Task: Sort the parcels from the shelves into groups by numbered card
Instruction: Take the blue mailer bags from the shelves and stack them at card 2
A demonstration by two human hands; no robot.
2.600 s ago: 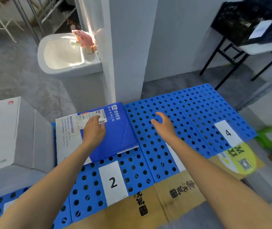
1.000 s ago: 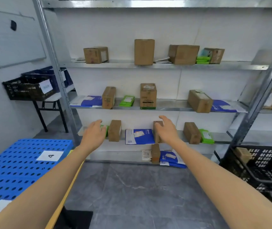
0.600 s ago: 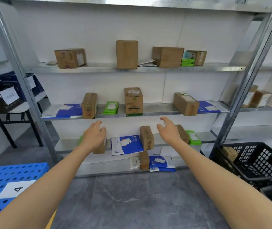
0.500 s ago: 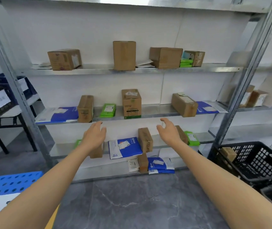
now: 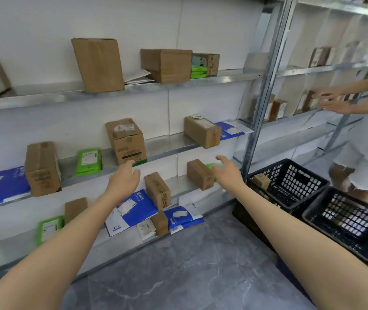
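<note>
Shelves (image 5: 167, 140) nearer than half a second ago; left hand (image 5: 122, 182) and right hand (image 5: 225, 174) empty, fingers apart; brown box (image 5: 198, 174) at 9 o'clock of right hand, likely next pick.

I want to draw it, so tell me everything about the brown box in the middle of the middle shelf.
The cardboard box is brown and blocky, and it stands upright on the metal middle shelf. Shiny tape and a white label cover its top. Dark print and a black bar mark its front. A green strip shows at its base, perhaps something lying underneath. The open left hand hovers just in front of its lower edge; whether it touches the box cannot be told.
</note>
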